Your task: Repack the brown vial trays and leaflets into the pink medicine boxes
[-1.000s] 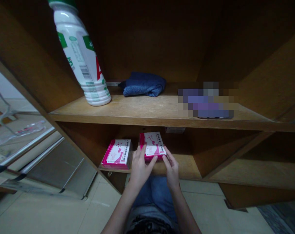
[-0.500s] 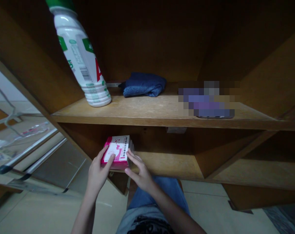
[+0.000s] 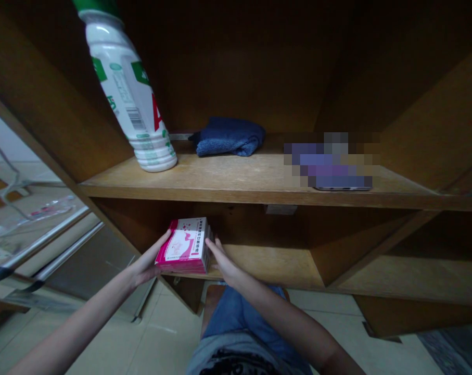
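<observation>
A stack of pink-and-white boxes (image 3: 185,242) with printed lettering lies at the left end of the lower shelf, at its front edge. Against the stack's left side is my left hand (image 3: 148,264), its thumb along the edge and its other fingers mostly hidden. My right hand (image 3: 225,260) presses the right side with the thumb near the top edge; its other fingers reach back along the side and are partly hidden. Between them, both hands hold the stack.
On the upper shelf (image 3: 236,179) stand a white bottle (image 3: 130,99) with a green cap, a folded blue towel (image 3: 231,138) and a blurred-out item (image 3: 331,166). A wooden divider (image 3: 360,250) bounds the lower compartment. Metal rails (image 3: 60,260) stand at left.
My left hand has slid from the top of the boxes to their left side, its forearm swinging outward. My right hand has closed in along the right side. The stack has barely moved.
</observation>
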Motion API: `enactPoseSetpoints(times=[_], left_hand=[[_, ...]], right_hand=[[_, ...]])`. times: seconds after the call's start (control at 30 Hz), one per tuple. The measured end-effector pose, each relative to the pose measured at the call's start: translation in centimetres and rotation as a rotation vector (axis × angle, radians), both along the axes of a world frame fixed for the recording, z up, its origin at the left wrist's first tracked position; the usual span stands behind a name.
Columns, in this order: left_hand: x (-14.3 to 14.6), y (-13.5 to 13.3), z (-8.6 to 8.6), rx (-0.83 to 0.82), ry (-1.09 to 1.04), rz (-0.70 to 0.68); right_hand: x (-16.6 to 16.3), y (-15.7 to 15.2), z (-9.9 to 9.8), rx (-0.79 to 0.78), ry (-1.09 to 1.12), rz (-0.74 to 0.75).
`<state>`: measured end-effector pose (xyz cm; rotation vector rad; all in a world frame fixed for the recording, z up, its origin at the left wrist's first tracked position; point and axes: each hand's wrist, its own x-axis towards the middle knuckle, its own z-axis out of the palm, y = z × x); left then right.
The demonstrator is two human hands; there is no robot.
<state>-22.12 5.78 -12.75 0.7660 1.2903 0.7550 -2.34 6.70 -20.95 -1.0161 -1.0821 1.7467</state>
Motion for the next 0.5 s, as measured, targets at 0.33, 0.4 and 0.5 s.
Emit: enactPoseSetpoints(times=[0.33, 0.4, 0.5], left_hand=[[2.7, 2.7, -0.9, 0.068, 0.001, -0.063], [3.3, 3.0, -1.5, 0.142, -0.022, -0.12], [3.9, 3.3, -2.3, 0.239, -0.033, -0.2]], right_hand=[[1.0, 0.7, 1.0, 0.009, 0.252, -0.13], [2.0, 0.8, 1.2, 0.077, 0.255, -0.15], [3.3, 1.0, 1.4, 0.263, 0.194, -0.088]])
